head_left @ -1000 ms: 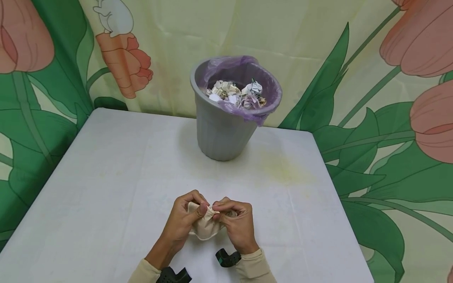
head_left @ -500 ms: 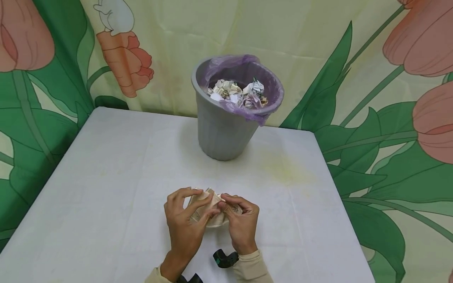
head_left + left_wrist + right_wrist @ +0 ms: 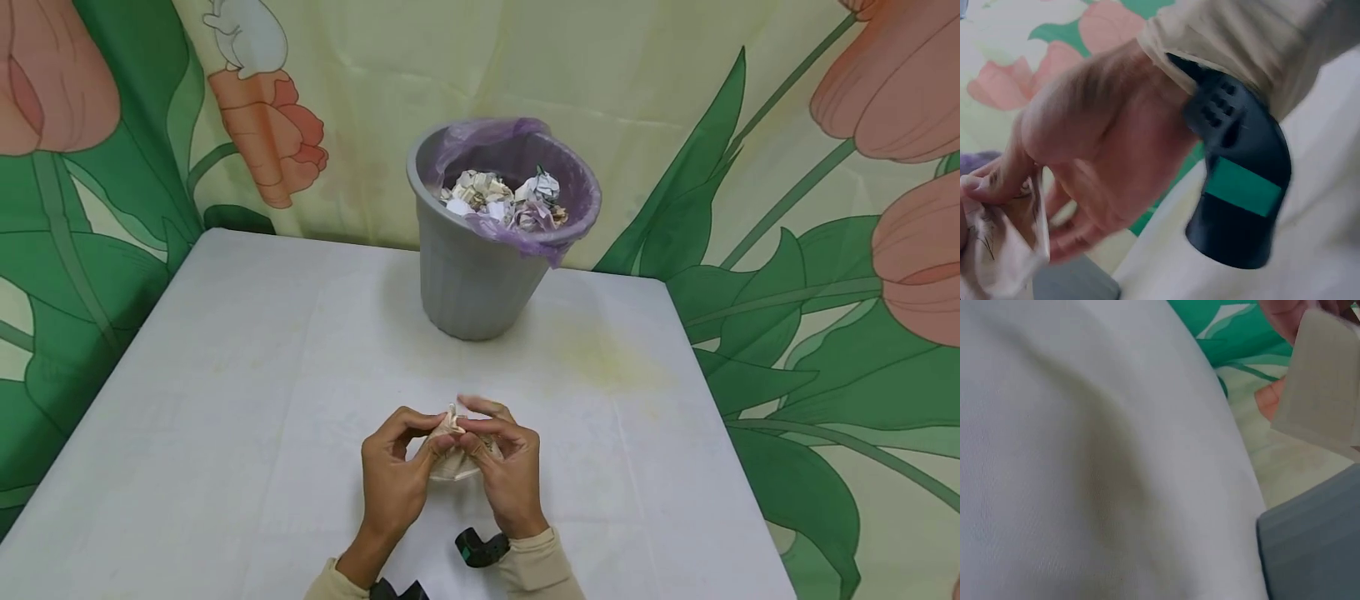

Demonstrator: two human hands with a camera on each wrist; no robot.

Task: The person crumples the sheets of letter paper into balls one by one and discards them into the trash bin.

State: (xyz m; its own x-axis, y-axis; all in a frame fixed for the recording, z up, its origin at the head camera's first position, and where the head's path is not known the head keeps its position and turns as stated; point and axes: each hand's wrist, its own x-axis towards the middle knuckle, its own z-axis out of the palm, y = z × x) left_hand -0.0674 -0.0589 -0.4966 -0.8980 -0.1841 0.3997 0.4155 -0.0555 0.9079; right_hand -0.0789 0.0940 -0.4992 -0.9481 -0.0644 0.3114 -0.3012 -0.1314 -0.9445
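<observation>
Between both hands, low in the head view, is a folded piece of cream paper [image 3: 453, 468]. My left hand [image 3: 392, 475] pinches its upper left part between thumb and fingers. From the other side my right hand [image 3: 516, 479] pinches the gathered top, one finger lifted off behind. Dark marks show on the paper [image 3: 1007, 247] in the left wrist view, where the left thumb presses on it. A flat beige face of the paper [image 3: 1322, 381] shows in the right wrist view. The fingers hide much of the sheet.
A grey bin [image 3: 476, 287] lined with a purple bag [image 3: 555, 167] stands at the table's far edge, holding several crumpled papers [image 3: 483, 192]. A white cloth covers the table [image 3: 225, 375]. A curtain printed with tulips [image 3: 360, 125] hangs behind.
The left hand first shifts up with its fingers spread over the paper, then closes to a pinch again. The paper is folded smaller and its top drawn to a point. The bin stays put.
</observation>
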